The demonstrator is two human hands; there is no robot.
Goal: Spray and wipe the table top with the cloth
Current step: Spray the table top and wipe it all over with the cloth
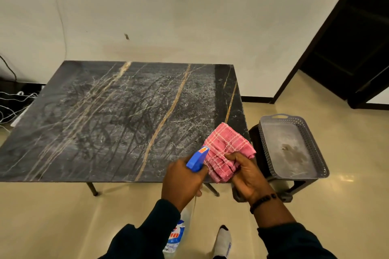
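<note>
From the head camera, the left hand [182,181] has its fingers curled round the neck of a spray bottle [179,231], whose blue nozzle [197,159] points over the near right corner of the dark marble table [105,115]. The right hand [248,176] grips a bunched pink checked cloth [226,149] above that same corner, thumb and fingers pinching its folds. A grey basket [294,145] sits on a stool just right of the table.

Warm dim light, wide-angle edge distortion
</note>
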